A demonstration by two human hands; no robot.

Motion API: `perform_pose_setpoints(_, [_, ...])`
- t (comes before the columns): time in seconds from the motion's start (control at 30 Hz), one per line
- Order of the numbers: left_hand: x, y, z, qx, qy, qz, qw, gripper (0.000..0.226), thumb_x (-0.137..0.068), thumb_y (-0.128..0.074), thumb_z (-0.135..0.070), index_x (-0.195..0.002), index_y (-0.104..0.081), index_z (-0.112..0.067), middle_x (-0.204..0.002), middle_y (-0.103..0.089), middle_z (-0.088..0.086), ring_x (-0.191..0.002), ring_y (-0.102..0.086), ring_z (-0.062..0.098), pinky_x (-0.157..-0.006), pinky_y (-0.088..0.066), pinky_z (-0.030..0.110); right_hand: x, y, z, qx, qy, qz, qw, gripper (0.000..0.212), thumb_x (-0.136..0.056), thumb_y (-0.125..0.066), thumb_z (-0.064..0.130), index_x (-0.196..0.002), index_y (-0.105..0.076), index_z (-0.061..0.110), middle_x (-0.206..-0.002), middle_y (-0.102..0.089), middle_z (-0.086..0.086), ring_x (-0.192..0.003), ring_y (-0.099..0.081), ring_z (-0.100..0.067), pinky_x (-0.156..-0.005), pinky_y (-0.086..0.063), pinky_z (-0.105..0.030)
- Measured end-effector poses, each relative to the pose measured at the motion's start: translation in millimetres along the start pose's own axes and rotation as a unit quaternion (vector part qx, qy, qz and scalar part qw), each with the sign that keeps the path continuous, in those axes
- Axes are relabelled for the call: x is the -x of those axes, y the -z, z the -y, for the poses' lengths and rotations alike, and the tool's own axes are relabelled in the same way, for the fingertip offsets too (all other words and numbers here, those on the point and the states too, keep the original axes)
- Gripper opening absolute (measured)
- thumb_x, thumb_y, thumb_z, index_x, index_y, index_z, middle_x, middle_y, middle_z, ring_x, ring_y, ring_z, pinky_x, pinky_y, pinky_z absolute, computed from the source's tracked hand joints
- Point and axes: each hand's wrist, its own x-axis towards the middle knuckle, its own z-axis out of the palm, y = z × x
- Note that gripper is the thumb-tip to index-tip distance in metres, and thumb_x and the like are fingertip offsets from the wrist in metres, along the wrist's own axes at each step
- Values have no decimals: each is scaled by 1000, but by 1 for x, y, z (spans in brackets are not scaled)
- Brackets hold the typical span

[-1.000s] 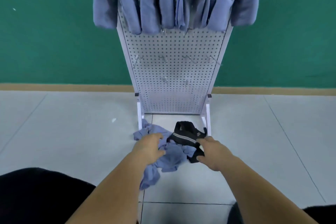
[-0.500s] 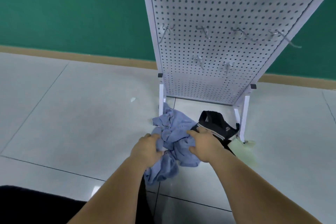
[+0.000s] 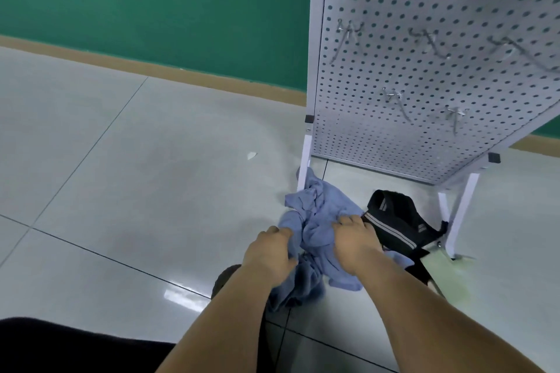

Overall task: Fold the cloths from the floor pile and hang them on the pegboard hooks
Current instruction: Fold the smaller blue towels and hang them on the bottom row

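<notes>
A crumpled pile of blue-grey cloths point(image 3: 315, 221) lies on the floor by the left foot of the white pegboard stand point(image 3: 424, 76). My left hand point(image 3: 268, 251) grips the near left part of the pile, fingers curled into the fabric. My right hand point(image 3: 353, 239) grips the cloth on the pile's right side. Several bare metal hooks point(image 3: 348, 36) stick out of the board. The cloths hung higher on the board are out of frame.
A black bag with grey stripes point(image 3: 397, 221) lies right of the pile, between the stand's legs point(image 3: 460, 215). A small white scrap point(image 3: 251, 155) lies on the pale tiled floor. A green wall with a tan skirting runs behind. Dark clothing fills the bottom left corner.
The view has dropped and swung left, so the hung cloths left the frame. My right hand moved from the black bag onto the blue cloth pile; both hands now hold cloth.
</notes>
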Motion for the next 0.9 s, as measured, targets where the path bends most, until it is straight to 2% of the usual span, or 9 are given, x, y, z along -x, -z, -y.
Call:
perform_pose_setpoints(0.1, [-3, 2, -11, 18, -23, -16, 999, 59, -96, -68, -38, -150, -46, -25, -139, -51, 7, -126, -52, 31, -100, -52, 44, 4, 6, -3, -22, 17, -103, 994, 41, -101, -58, 29, -142, -61, 31, -140, -61, 5, -134, -49, -22, -104, -41, -33])
perform_pose_setpoints(0.17, [-3, 6, -21, 49, -44, -44, 997, 64, -94, -70, -38, -152, -44, -29, -143, -49, 4, -127, -52, 29, -101, -51, 43, 12, 12, -8, -145, 10, -158, 977, 29, -99, -65, 26, -127, -73, 31, -126, -71, 6, -120, -59, -19, -95, -48, -29])
perform_pose_setpoints(0.27, [0, 16, -37, 111, -85, -103, 985, 70, -91, -74, -39, -154, -43, -35, -152, -48, -4, -131, -53, 25, -105, -51, 43, 26, 29, -11, -365, 3, -197, 910, 18, -91, -77, 16, -104, -77, 28, -103, -76, 6, -94, -69, -11, -89, -57, -27])
perform_pose_setpoints(0.33, [6, 26, -50, 133, -118, -155, 972, 66, -92, -73, -39, -153, -48, -34, -151, -54, -4, -135, -52, 23, -109, -49, 41, 39, 45, -14, -428, 22, -220, 877, 21, -89, -80, 12, -100, -74, 29, -95, -74, 8, -88, -68, -8, -88, -59, -29])
perform_pose_setpoints(0.4, [14, 39, -63, 144, -134, -199, 960, 54, -95, -71, -34, -148, -56, -31, -139, -64, 3, -128, -57, 24, -108, -49, 39, 57, 62, -18, -462, 37, -238, 854, 26, -89, -80, 11, -101, -69, 32, -92, -72, 7, -84, -68, -7, -83, -60, -26])
perform_pose_setpoints(0.53, [35, 74, -90, 169, -181, -262, 933, 22, -99, -63, -32, -120, -71, -31, -100, -74, 2, -93, -67, 24, -85, -56, 42, 101, 95, -33, -488, 50, -271, 828, 24, -96, -72, 14, -106, -68, 36, -94, -73, 8, -78, -70, -5, -72, -58, -22])
perform_pose_setpoints(0.67, [66, 128, -132, 232, -237, -255, 908, 12, -100, -64, -33, -103, -74, -28, -92, -75, -9, -87, -69, 15, -80, -57, 38, 142, 133, -48, -517, 58, -290, 803, 11, -103, -65, 23, -107, -72, 30, -101, -74, 6, -91, -70, -11, -84, -57, -32])
perform_pose_setpoints(0.8, [99, 176, -168, 236, -283, -243, 897, 33, -101, -66, -35, -78, -62, -11, -66, -57, -1, -63, -49, 19, -64, -45, 37, 194, 171, -53, -581, 94, -242, 771, 26, -108, -51, 28, -104, -75, 21, -107, -77, -3, -104, -71, -26, -101, -57, -44])
perform_pose_setpoints(0.9, [124, 205, -186, 220, -291, -235, 901, 40, -100, -68, -34, -72, -55, -8, -62, -46, -1, -59, -39, 14, -59, -35, 32, 235, 192, -58, -592, 141, -223, 762, 24, -106, -57, 39, -107, -76, 24, -109, -77, -1, -109, -72, -22, -106, -54, -43])
